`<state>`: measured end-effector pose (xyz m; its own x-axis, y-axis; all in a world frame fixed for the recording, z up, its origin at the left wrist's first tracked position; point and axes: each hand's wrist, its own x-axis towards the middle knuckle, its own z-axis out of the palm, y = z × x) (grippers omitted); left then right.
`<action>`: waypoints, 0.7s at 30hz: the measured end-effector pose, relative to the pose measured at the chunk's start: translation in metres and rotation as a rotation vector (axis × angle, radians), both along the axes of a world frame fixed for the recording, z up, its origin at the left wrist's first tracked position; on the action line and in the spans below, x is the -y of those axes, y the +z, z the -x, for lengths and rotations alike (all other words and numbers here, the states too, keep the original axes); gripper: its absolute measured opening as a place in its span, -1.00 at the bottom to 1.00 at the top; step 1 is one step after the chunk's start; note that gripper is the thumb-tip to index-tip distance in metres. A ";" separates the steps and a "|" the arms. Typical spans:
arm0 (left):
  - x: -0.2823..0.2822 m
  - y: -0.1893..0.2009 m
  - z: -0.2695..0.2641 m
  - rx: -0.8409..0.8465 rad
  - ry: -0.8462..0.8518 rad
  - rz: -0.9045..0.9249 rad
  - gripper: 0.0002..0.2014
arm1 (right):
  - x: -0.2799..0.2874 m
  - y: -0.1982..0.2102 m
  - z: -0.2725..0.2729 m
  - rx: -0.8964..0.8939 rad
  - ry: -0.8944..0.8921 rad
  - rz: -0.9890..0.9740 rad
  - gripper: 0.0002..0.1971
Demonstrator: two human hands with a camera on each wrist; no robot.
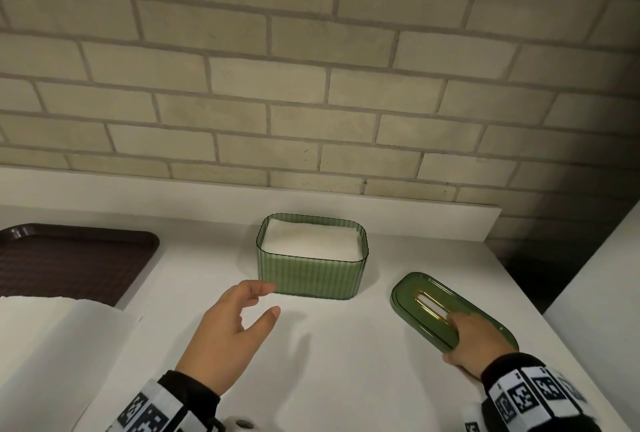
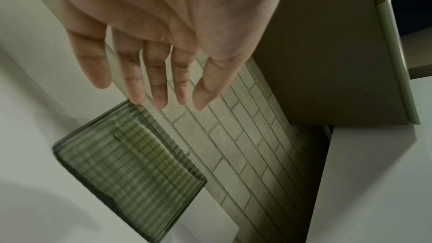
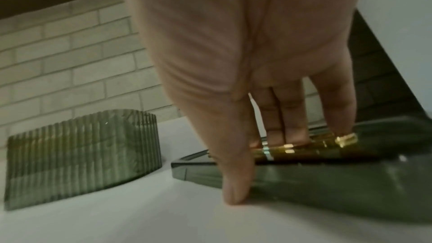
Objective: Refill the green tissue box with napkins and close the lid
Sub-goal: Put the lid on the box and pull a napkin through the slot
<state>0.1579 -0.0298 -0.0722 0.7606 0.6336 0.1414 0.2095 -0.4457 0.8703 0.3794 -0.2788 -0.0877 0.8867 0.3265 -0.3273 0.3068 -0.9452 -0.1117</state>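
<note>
Green ribbed plastic forms the tissue box (image 1: 311, 275), which stands open-topped on the white worktop (image 1: 346, 362) near the brick wall (image 1: 311, 85). White napkins (image 1: 310, 241) fill it almost to the rim. Its walls are see-through, and the ribs show clearly in the left wrist view (image 2: 126, 169) and the right wrist view (image 3: 81, 154).

To the right of the box, apart from it, the dark green lid (image 1: 436, 307) lies on the worktop at a slant, with a gold-edged slot (image 1: 429, 305) in its top. The right hand (image 1: 474, 338) is on the near end of the lid: its fingers (image 3: 290, 125) lie across the top by the gold slot, and the thumb (image 3: 233, 182) presses against the lid's (image 3: 327, 182) near side edge, so the hand grips the lid between them.

The left hand (image 1: 232, 327) hovers over the worktop just in front of the box's left corner, holding nothing. Its fingers (image 2: 135, 73) are straight and slightly spread, with the fingertips close to the box; whether they touch it is not clear.

Farther left, a dark brown tray (image 1: 69, 258) sits on the worktop, and a stack of white napkin paper (image 1: 62, 327) lies at the near left edge, overlapping the tray's front.
</note>
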 end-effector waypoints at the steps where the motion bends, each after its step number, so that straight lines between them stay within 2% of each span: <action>1: 0.000 -0.001 0.001 0.006 0.002 0.009 -0.82 | 0.000 -0.001 0.000 0.007 0.017 0.010 -0.33; 6: -0.003 -0.003 0.004 0.023 -0.001 0.028 -0.81 | -0.002 0.003 0.001 0.031 0.056 0.046 -0.40; 9: -0.006 -0.004 0.006 0.017 0.001 0.027 -0.81 | -0.004 0.023 -0.010 0.099 0.039 -0.051 -0.33; 12: -0.009 -0.006 0.007 0.009 0.003 0.022 -0.81 | -0.017 0.057 -0.015 0.154 0.061 -0.262 -0.30; 15: -0.009 -0.008 0.006 0.014 -0.001 0.027 -0.81 | -0.041 0.088 -0.009 0.150 0.183 -0.372 -0.32; 18: -0.011 -0.007 0.003 0.018 -0.003 0.024 -0.81 | -0.073 0.103 0.000 0.162 0.359 -0.311 -0.33; 21: -0.014 -0.008 0.000 0.023 -0.005 0.024 -0.81 | -0.110 0.099 0.008 0.152 0.498 -0.226 -0.33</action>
<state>0.1576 -0.0155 -0.0797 0.7606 0.6330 0.1441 0.1869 -0.4261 0.8852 0.3714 -0.1690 0.0111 0.6393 0.7646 -0.0819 0.7380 -0.6400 -0.2140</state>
